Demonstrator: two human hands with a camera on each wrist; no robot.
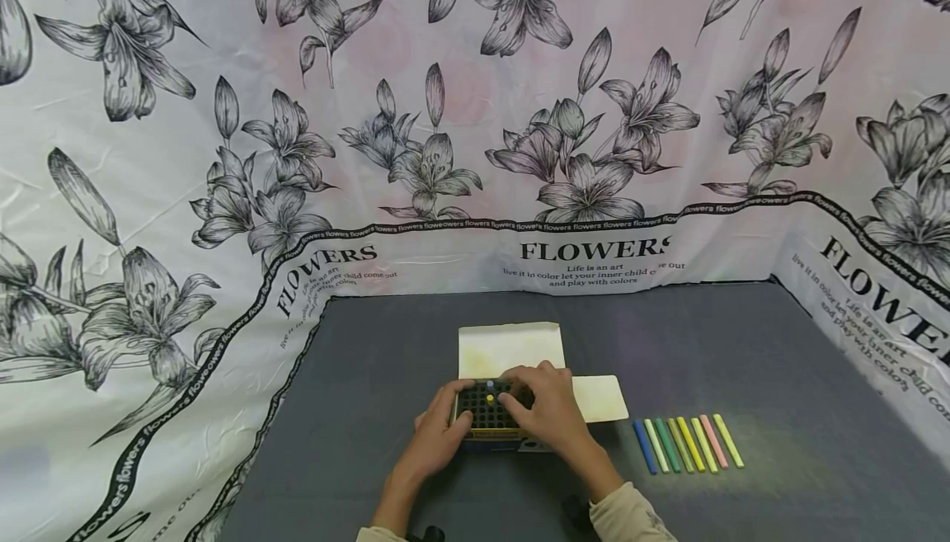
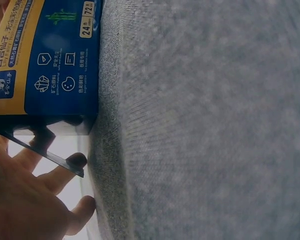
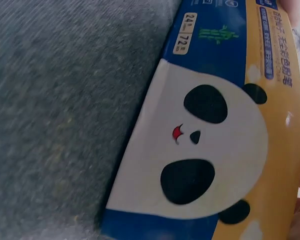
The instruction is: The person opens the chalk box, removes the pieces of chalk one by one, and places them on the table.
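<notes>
A blue and yellow chalk box (image 1: 486, 416) stands open on the grey table (image 1: 356, 443), with a black grid tray inside it. A blue tip and a yellow tip show in the grid's far cells. My left hand (image 1: 444, 425) grips the box's left side, fingers curled over its top edge. My right hand (image 1: 547, 407) wraps the right side, with its fingers lying across the grid. The left wrist view shows the box's blue printed side (image 2: 50, 60) and my fingers (image 2: 45, 200) below it. In the right wrist view the box's panda face (image 3: 215, 145) fills the frame.
Several coloured chalk sticks (image 1: 687, 443) lie side by side to the right of the box. The box's cream flaps (image 1: 510, 348) are folded out behind it and to the right. A floral cloth (image 1: 475, 113) rises behind the table and along both sides.
</notes>
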